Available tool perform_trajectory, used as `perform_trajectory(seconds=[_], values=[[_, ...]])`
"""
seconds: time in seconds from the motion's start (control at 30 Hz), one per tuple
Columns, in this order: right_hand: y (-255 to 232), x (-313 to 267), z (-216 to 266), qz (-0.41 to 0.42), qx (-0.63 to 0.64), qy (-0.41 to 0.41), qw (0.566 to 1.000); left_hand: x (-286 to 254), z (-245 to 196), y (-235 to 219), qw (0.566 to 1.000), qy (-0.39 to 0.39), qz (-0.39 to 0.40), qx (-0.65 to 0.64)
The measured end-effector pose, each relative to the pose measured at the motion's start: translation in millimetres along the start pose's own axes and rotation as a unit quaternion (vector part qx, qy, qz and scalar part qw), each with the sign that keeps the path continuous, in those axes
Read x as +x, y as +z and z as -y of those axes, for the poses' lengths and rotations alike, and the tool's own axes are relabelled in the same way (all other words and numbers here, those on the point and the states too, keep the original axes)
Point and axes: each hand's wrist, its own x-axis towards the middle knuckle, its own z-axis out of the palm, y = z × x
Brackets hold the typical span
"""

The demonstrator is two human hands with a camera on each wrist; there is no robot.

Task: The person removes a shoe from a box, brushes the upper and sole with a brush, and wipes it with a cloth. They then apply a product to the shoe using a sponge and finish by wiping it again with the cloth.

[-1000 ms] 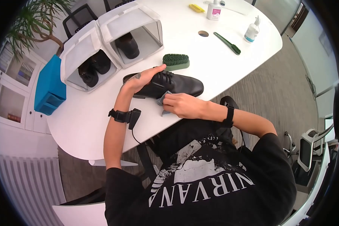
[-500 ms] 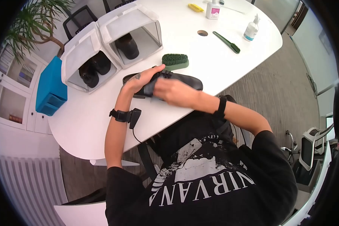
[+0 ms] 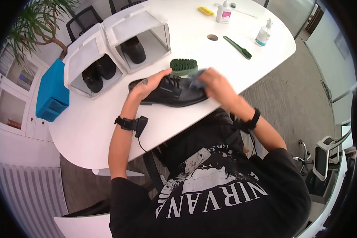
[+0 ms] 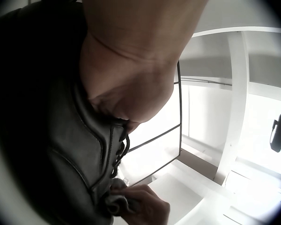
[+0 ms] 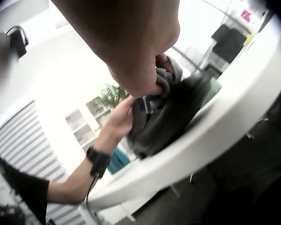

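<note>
Black shirt [image 3: 210,186], NIRVANA on it, upside down. Right hand [image 3: 223,90], fingers curled, grips gray cloth [image 3: 197,79] near toe of black shoe [image 3: 184,95]. Shoe sits on tabletop [image 3: 93,139]. Left hand [image 3: 148,86] touches shoe's back part, maybe so it won't slide; hidden fingers, cannot tell how they lie. Green brush [image 3: 183,66] beyond. Farther, pink-label bottle [image 3: 223,14], words too small.
</note>
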Motion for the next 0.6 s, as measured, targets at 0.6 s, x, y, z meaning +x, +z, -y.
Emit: perform_trajectory(seconds=[0.6], values=[[-36,-19,6,0.075,0.123,0.145,0.979,1,-13,10,0.99,-0.026,-0.068,0.119]])
